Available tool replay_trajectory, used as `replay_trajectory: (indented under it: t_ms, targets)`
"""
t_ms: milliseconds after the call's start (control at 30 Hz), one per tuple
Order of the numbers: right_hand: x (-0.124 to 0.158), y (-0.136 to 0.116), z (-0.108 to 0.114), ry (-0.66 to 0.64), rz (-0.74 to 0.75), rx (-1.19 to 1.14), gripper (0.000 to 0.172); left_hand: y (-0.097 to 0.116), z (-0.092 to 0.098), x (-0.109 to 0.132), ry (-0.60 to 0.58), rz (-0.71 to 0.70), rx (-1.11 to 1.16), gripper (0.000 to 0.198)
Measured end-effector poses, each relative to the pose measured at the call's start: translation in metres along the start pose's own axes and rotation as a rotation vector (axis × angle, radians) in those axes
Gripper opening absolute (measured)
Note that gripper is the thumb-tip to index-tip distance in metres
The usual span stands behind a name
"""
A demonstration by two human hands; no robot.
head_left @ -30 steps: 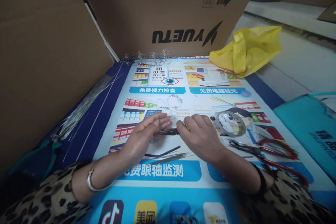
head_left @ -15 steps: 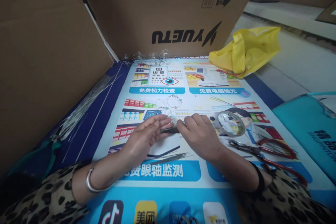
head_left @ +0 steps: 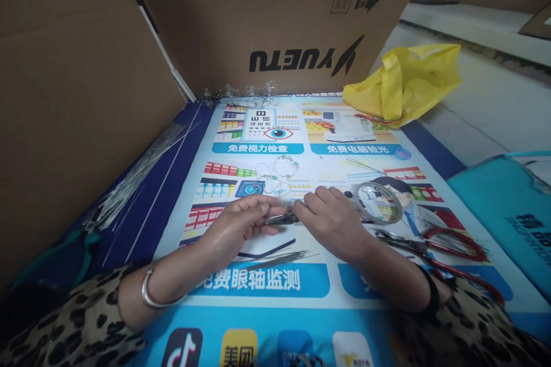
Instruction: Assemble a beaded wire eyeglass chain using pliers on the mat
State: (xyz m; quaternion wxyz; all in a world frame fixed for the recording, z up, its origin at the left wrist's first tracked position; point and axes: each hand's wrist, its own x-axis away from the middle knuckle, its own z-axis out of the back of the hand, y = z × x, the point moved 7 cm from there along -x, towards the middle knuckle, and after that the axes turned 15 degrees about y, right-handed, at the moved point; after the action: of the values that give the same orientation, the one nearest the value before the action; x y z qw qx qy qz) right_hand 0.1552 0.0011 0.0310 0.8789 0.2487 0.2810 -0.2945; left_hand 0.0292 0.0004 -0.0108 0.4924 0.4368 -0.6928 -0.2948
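My right hand is closed around a small pair of pliers, whose dark jaws point left toward my other hand. The fingers of my left hand are bent together at the jaw tips; what they pinch is too small to make out. Just beyond the fingertips lie a thin looped wire and a beaded ring. Below the hands, short dark wires rest on the printed mat.
A clear roll and red-handled cutters lie at right, beside a teal pouch. A yellow bag sits farther back. Cardboard walls the back and left. Wire lengths and a teal-handled tool lie left.
My left fingers have curled in closer together around the jaw tips. The pliers have tilted slightly and shifted a little to the right; the other things stay put.
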Motion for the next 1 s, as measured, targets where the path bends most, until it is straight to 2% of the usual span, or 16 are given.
replay_trajectory:
  t_ms: [167,333,667,867,1000]
  targets:
    - [0.003,0.002,-0.005,-0.025,-0.035,0.006,0.017,0.0,0.0,-0.001,-0.012,-0.018,-0.028,0.022]
    - [0.008,0.009,-0.014,-0.078,-0.192,-0.061,0.01,0.005,0.002,-0.001,0.024,-0.061,0.015,0.023]
    - [0.014,0.017,-0.022,-0.212,-0.416,-0.197,0.015,0.011,0.004,-0.002,0.048,-0.14,0.056,0.023]
    - [0.016,0.019,-0.025,-0.26,-0.465,-0.246,0.023,0.012,0.005,0.0,0.054,-0.174,0.034,0.023]
    - [0.017,0.019,-0.025,-0.238,-0.486,-0.286,0.022,0.011,0.004,0.001,0.048,-0.167,0.004,0.022]
